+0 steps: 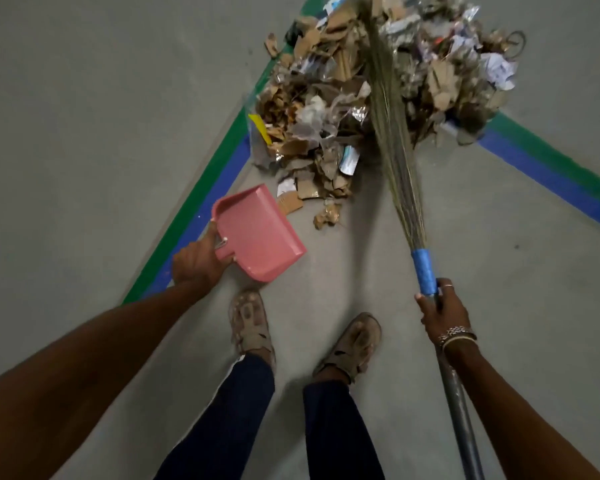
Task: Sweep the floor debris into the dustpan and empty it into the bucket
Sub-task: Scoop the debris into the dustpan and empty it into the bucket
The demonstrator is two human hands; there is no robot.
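Holding pink dustpan (257, 233) by its handle in left grip (198, 261), fingers curled round the handle. Keeping pan tilted, lip toward debris (326, 133), just short of the nearest cardboard scraps; cannot tell whether touching floor (84, 116). Clamping right grip (442, 311) round broom (395, 161) shaft, right at the blue binding's near end. Laying bristles up across the pile's middle. Facing heaped debris ahead: torn cardboard, crumpled paper, clear plastic, spilling over green-and-blue tape (201, 188) on both sides. Standing in sandals (252, 327) just behind dustpan, between both arms. Wearing bracelet (459, 332) on right wrist.
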